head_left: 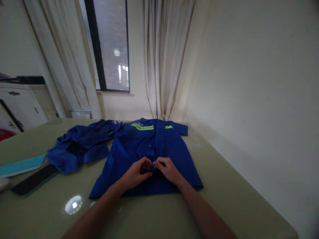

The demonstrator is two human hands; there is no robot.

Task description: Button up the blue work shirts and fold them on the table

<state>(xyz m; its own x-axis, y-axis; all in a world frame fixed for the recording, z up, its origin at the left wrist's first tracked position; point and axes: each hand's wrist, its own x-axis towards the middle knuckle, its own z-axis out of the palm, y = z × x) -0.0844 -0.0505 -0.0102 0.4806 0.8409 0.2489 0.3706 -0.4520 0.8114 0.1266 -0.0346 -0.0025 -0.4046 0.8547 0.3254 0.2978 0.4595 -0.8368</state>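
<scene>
A blue short-sleeved shirt (174, 149) with yellow-green stripes across the chest lies spread face up on the table, its collar at the far end. Both hands meet at the lower part of its front opening. My left hand (139, 171) pinches the fabric there with thumb and fingers. Right beside it, my right hand (166, 167) also grips the shirt's front edge between thumb and fingers. Whether a button is between the fingertips cannot be made out. Above the hands, a few buttons show on the exposed strip of the opening.
Left of the shirt lies a crumpled dark blue garment (79, 146). A black flat object (35, 179) and a light blue face mask (22, 166) are on the table (239, 205) at left. A wall (261, 99) borders the table's right side; curtains (164, 59) hang behind.
</scene>
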